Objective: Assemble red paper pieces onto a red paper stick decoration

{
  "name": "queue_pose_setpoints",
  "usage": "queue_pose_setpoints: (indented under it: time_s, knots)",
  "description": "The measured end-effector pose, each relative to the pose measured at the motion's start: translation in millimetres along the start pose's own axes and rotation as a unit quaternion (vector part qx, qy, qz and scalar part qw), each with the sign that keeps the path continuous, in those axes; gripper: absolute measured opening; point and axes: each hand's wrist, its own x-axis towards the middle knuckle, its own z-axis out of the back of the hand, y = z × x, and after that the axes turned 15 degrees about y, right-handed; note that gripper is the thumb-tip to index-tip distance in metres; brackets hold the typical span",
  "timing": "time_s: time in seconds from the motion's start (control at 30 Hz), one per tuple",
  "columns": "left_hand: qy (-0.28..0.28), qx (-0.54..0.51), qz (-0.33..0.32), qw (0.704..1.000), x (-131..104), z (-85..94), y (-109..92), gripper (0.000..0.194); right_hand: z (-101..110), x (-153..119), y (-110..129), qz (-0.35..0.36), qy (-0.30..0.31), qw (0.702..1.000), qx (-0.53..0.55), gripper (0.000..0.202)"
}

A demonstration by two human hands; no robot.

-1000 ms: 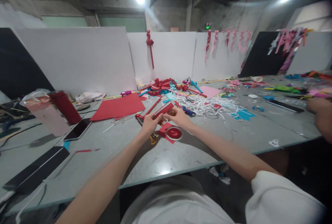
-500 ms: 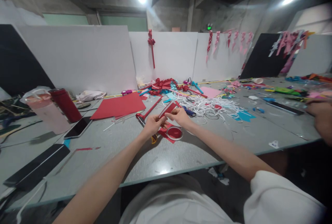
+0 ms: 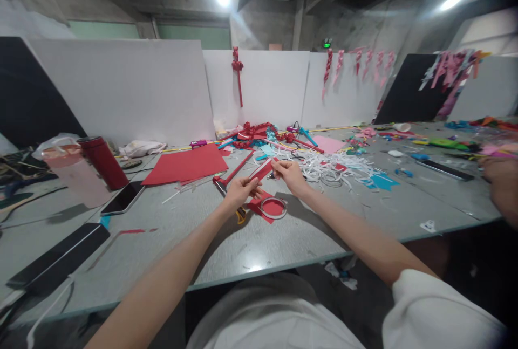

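Note:
A small red paper strip with a white band along it [image 3: 262, 170] is held up above the table. My left hand [image 3: 241, 191] pinches its lower left end. At its upper right end, my right hand [image 3: 288, 173] has its fingertips closed on the strip. Just below the hands lie a red paper piece [image 3: 259, 207] and a ring-shaped roll of tape [image 3: 274, 208] on top of it. A cutter with a yellow end [image 3: 240, 215] is partly hidden by my left hand.
Red sheets [image 3: 186, 164], a phone [image 3: 122, 198], a red flask [image 3: 106, 163] and a pink bottle [image 3: 75, 173] stand or lie at left. White paper strips [image 3: 332, 168] heap up behind my right hand. Another person's hand [image 3: 502, 176] is at far right.
My right hand has slid up and right along the strip, away from my left hand. My left hand stays nearly in place, and more of the strip now shows between them.

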Motion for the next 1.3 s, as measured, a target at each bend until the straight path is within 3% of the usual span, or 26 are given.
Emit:
queue_pose_setpoints:
  time_s: [0.17, 0.33, 0.43, 0.57, 0.63, 0.83, 0.9, 1.07, 1.3]
  knots:
    - [-0.053, -0.018, -0.047, 0.997, 0.1, 3.2, 2.2, 0.053, 0.6, -2.0, 1.2, 0.009, 0.013, 1.0, -0.023, 0.052]
    - [-0.152, 0.033, -0.086, 0.984, 0.7, 6.7, 1.5, 0.044, -1.6, -4.8, 5.1, 0.01, 0.033, 0.995, -0.093, 0.055]
    - [-0.183, 0.051, -0.095, 0.977, -0.3, 7.7, -0.1, 0.041, -3.2, -5.8, 3.9, 0.004, 0.039, 0.99, -0.134, 0.053]
    - [-0.16, 0.153, -0.101, 0.97, -6.5, 3.8, -2.6, 0.039, -7.9, -7.1, 3.4, 0.058, -0.037, 0.966, -0.248, 0.027]
    - [-0.134, 0.219, -0.106, 0.961, -10.0, 0.4, -3.3, 0.036, -11.8, -9.0, 7.1, 0.106, -0.065, 0.939, -0.32, 0.032]
    - [-0.092, 0.306, -0.108, 0.941, -12.6, -4.6, -1.6, 0.032, -24.8, -21.5, 26.5, 0.114, -0.061, 0.861, -0.493, 0.033]
    - [-0.087, 0.312, -0.11, 0.94, -12.2, -4.1, -0.8, 0.031, -27.1, -24.3, 29.5, 0.127, -0.032, 0.846, -0.516, 0.03]
    - [-0.076, 0.283, -0.114, 0.949, -12.7, -2.9, -0.3, 0.028, -27.2, -23.7, 24.6, 0.151, 0.09, 0.857, -0.484, 0.023]
    - [-0.066, 0.255, -0.121, 0.957, -14.9, -5.9, -2.5, 0.03, -26.2, -20.8, 18.2, 0.148, 0.101, 0.88, -0.439, 0.017]
